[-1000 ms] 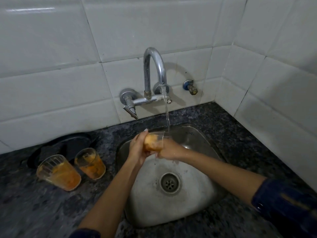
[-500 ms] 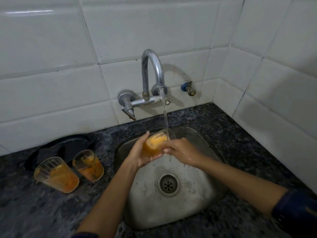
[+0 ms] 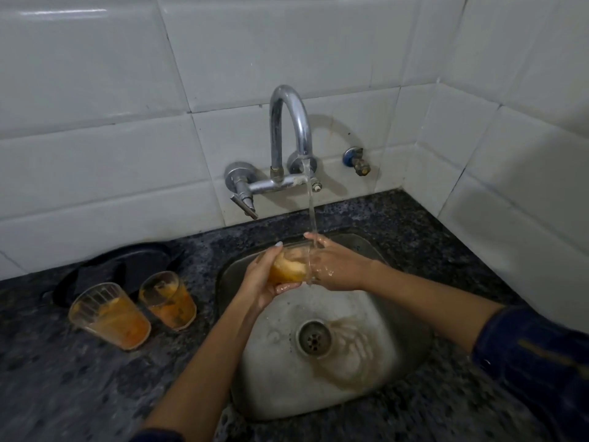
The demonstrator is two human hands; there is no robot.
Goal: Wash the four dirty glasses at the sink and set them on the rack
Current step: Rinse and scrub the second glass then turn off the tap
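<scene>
Fingers [image 3: 288, 286] of the left hand [image 3: 259, 283] curl under the glass [image 3: 288, 266], gripping it on its side over the sink [image 3: 411, 339]. The right hand [image 3: 334, 266] cups its mouth beneath the tap [image 3: 290, 135] stream, seemingly rubbing the rim; whether those fingers grip is unclear. Rinsing is in hand; orange film remains, so next comes turning and scrubbing inside. Two dirty glasses [image 3: 111, 317] wait on the counter [image 3: 63, 384].

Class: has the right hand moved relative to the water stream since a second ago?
Yes. The right hand has shifted left toward the tap, so the stream now falls on its fingers; earlier it fell beside them.
</scene>
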